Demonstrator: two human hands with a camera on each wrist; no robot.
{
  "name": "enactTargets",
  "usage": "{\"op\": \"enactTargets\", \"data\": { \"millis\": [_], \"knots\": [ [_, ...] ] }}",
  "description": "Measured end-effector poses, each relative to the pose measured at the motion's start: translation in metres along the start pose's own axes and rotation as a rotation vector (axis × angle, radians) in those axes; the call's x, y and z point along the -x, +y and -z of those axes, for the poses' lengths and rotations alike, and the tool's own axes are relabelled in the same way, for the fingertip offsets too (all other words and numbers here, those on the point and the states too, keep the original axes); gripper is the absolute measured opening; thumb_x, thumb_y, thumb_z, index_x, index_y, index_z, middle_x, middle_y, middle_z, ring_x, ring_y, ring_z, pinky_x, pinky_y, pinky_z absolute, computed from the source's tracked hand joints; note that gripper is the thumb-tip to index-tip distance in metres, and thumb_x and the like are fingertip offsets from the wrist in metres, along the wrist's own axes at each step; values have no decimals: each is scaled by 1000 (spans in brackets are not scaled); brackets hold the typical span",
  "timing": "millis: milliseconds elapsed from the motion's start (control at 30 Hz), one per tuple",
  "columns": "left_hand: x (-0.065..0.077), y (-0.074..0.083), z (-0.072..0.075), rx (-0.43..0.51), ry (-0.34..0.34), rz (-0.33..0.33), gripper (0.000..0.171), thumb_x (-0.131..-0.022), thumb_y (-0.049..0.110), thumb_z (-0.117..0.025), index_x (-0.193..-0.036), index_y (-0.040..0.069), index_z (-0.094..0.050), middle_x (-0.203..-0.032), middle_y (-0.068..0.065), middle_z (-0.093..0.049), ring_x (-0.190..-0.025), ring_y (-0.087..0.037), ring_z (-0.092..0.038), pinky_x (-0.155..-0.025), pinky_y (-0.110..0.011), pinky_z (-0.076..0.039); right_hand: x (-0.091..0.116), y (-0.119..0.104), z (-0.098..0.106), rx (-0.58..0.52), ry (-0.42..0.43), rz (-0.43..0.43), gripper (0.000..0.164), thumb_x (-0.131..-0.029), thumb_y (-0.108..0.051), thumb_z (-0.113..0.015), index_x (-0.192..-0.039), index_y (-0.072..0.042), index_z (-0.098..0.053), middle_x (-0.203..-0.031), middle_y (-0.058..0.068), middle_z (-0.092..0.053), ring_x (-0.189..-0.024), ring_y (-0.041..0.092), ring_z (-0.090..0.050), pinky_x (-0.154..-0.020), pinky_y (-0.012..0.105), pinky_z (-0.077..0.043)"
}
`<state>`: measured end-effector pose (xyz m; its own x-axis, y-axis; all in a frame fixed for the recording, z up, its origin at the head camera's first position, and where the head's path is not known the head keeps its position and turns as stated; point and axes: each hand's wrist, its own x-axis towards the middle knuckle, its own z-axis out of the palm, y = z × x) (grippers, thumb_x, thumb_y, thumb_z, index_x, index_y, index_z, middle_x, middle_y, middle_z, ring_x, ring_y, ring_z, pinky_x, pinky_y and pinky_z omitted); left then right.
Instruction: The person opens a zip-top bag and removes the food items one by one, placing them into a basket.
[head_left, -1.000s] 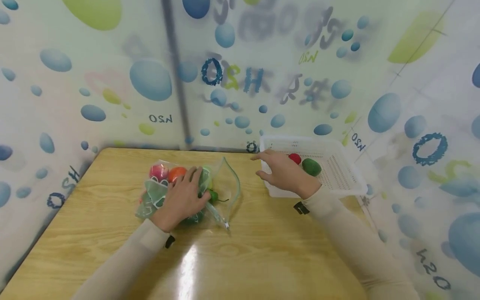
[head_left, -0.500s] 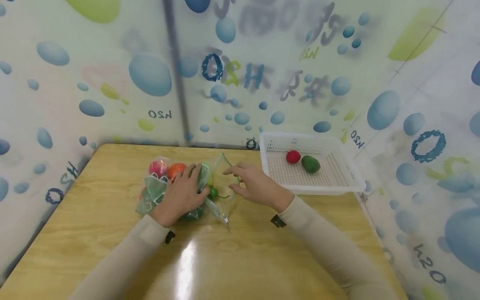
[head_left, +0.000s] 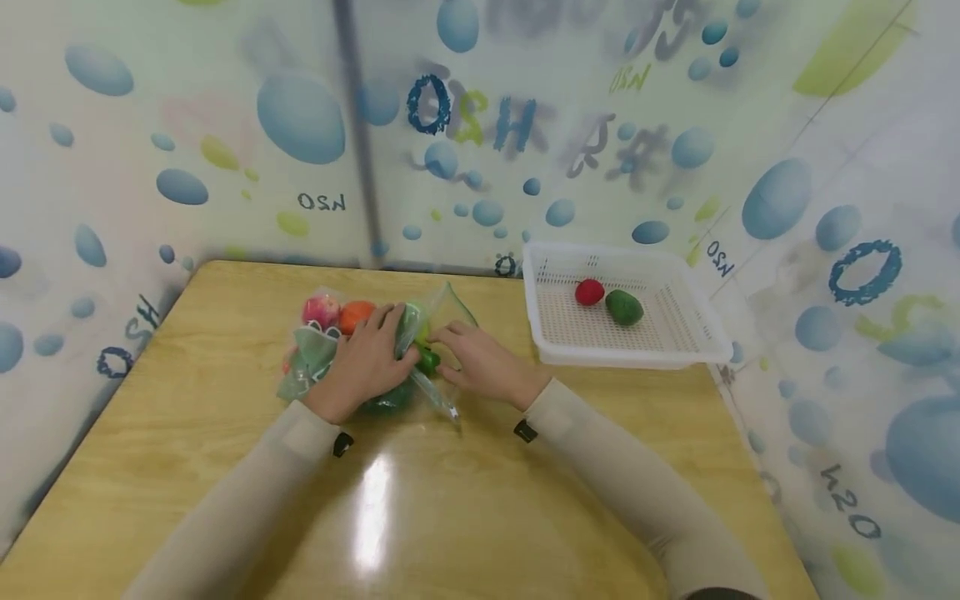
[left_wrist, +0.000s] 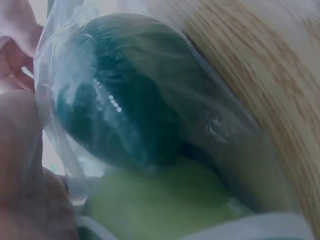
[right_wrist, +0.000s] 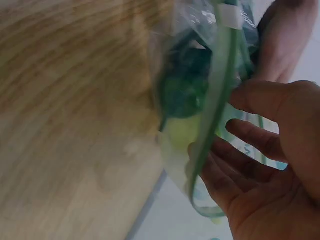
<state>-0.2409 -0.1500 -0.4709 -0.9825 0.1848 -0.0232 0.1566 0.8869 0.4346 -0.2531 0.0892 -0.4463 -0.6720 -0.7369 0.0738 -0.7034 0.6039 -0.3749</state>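
Observation:
A clear zip bag (head_left: 312, 353) with green trim lies on the table, its mouth facing right. Inside show a pink fruit (head_left: 322, 309), an orange-red round fruit (head_left: 356, 317), a green pepper (head_left: 428, 360) and a dark green rounded piece (left_wrist: 120, 90) beside a light green one (left_wrist: 155, 200). My left hand (head_left: 366, 360) lies over the bag and holds its upper layer near the mouth. At the opening, my right hand (head_left: 483, 360) has loosely bent fingers reaching past the green zip strip (right_wrist: 220, 95), close to the pepper, with nothing gripped.
To the right at the back stands a white perforated basket (head_left: 615, 356), holding a red fruit (head_left: 589, 292) and a dark green avocado-like fruit (head_left: 624, 307). The wooden table (head_left: 480, 500) ends at a patterned wall (head_left: 487, 167) behind.
My right hand has moved left from over the basket to the bag's mouth, uncovering the red and green fruits. My left hand has stayed on the bag. The head view has tilted down slightly.

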Motion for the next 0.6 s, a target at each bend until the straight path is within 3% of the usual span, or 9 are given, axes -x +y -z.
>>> {"op": "enactTargets", "data": {
  "millis": [167, 533, 600],
  "knots": [
    [0, 0, 4, 21, 10, 14, 90, -111, 47, -59, -183, 2, -27, -186, -31, -34, -168, -59, -42, -125, -95, -33, -9, 4, -9, 11, -37, -15, 54, -111, -17, -80, -160, -1, -64, -154, 22, -71, -140, 34, -71, -118, 46, -63],
    [27, 8, 11, -43, 125, 49, 93, -107, 50, -72, -179, 5, -36, -172, -41, -41, -155, -68, -41, -111, -101, -30, -23, 5, -29, 37, -23, -22, 49, -110, -18, -83, -153, -2, -65, -132, 19, -76, -113, 29, -74, -99, 45, -65],
    [31, 11, 11, -47, 125, 69, 91, -107, 50, -72, -178, 5, -39, -172, -42, -42, -155, -69, -41, -109, -102, -30, -32, 23, -51, 51, 7, -7, 51, -109, -23, -83, -153, -5, -65, -128, 15, -76, -108, 24, -73, -94, 41, -65]
  ]
}}
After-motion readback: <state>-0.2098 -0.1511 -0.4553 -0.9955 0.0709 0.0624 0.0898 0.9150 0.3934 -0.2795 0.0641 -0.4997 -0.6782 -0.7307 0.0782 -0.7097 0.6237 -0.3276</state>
